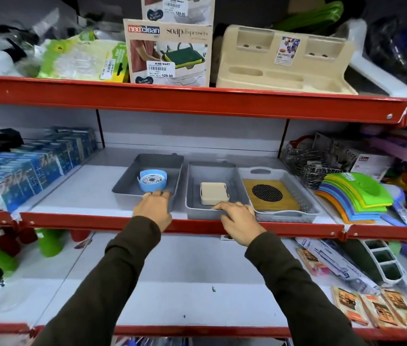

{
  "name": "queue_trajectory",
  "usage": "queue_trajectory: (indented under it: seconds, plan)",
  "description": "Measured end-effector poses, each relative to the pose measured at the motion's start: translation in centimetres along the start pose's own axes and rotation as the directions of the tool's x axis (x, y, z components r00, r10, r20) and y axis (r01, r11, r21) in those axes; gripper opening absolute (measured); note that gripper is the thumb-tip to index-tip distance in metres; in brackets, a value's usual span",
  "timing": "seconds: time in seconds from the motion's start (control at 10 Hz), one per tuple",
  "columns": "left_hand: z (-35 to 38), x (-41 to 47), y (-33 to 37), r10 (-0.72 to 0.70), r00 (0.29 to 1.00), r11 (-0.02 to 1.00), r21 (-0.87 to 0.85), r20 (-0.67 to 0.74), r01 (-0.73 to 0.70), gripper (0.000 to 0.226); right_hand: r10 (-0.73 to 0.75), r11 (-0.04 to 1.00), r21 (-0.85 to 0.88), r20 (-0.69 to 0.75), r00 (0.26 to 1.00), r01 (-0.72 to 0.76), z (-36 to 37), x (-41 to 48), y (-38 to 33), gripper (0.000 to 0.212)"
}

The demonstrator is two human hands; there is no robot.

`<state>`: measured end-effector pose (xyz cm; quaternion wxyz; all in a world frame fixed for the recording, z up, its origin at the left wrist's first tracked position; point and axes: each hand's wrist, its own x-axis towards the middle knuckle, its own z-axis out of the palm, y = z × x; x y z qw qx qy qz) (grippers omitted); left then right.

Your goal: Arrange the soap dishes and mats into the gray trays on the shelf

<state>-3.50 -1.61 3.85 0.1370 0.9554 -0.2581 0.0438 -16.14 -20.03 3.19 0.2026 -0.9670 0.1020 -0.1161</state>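
Observation:
Three gray trays stand side by side on the middle shelf. The left tray [132,168] holds a round blue soap dish [153,180]. Inside the middle tray [210,168] sits a cream square soap dish [213,193]. A lighter perforated tray [307,196] on the right carries a wooden mat [270,198] with a black round mesh centre. My left hand [153,209] grips the front rim of the left tray. Fingers of my right hand [238,215] rest on the front rim of the middle tray.
Blue boxes [30,168] fill the shelf's left side; wire baskets [309,163] and a stack of coloured mats [354,198] crowd the right. A red shelf edge [197,226] runs below the trays. Above are a soap dispenser box [167,53] and a beige organiser [285,61].

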Motion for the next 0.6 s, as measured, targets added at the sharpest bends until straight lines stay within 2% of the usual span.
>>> queue_trajectory:
  seconds: [0.2, 0.4, 0.5, 0.6]
  plan:
    - [-0.4, -3.7, 3.0, -0.001, 1.000, 0.998, 0.061, 0.001, 0.001, 0.051, 0.026, 0.998, 0.058, -0.051, 0.998, -0.023, -0.4, -1.0, -1.0, 0.040]
    - [-0.8, -4.1, 3.7, -0.039, 0.998, 0.997, 0.066, 0.041, 0.037, 0.049, 0.017, 1.000, -0.003, -0.043, 0.999, -0.017, -0.2, -1.0, -1.1, 0.040]
    - [-1.5, -4.3, 3.8, 0.013, 1.000, 0.995, 0.101, -0.017, -0.011, 0.049, -0.088, 0.992, -0.113, -0.212, 0.973, 0.065, -0.6, -1.1, -1.1, 0.044]
    - [-3.8, -4.1, 4.8, 0.165, 0.929, 0.986, 0.069, -0.332, -0.150, 0.047, -0.144, 0.984, -0.162, -0.489, 0.860, 0.073, -3.6, -1.3, -2.7, 0.046]
